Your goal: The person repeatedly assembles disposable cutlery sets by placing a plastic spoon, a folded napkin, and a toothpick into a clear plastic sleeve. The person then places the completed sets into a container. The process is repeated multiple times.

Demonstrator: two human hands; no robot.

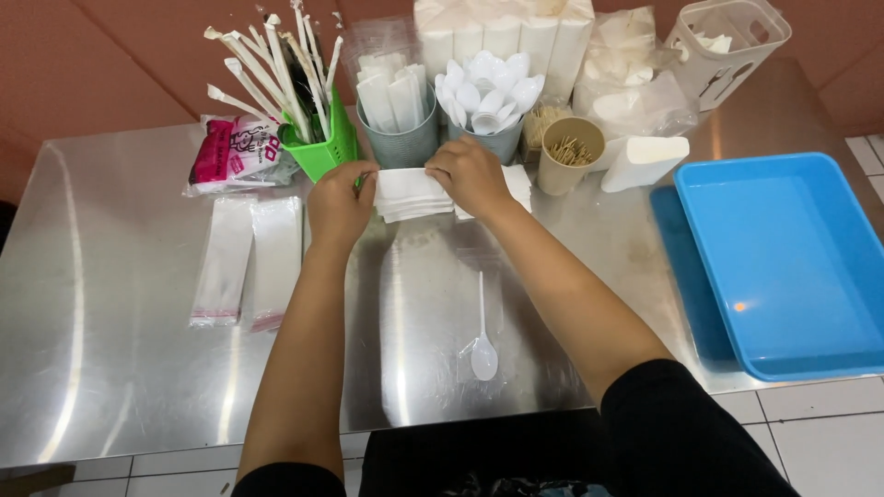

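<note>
Both of my hands rest on a stack of white folded napkins (pixel 408 195) at the back middle of the steel table (pixel 120 368). My left hand (pixel 338 201) pinches the stack's left edge. My right hand (pixel 472 175) lies over its right part, fingers curled on the top napkin. A white plastic spoon (pixel 483 342) lies on a clear plastic sleeve nearer to me, bowl toward the front edge. Neither hand touches it.
Behind the napkins stand a green holder of wrapped straws (pixel 322 147), a grey cup of wrapped items (pixel 401 138), a grey cup of white spoons (pixel 490 101) and a tan toothpick cup (pixel 569 155). Clear sleeves (pixel 247 262) lie left. A blue tray (pixel 783 258) sits right.
</note>
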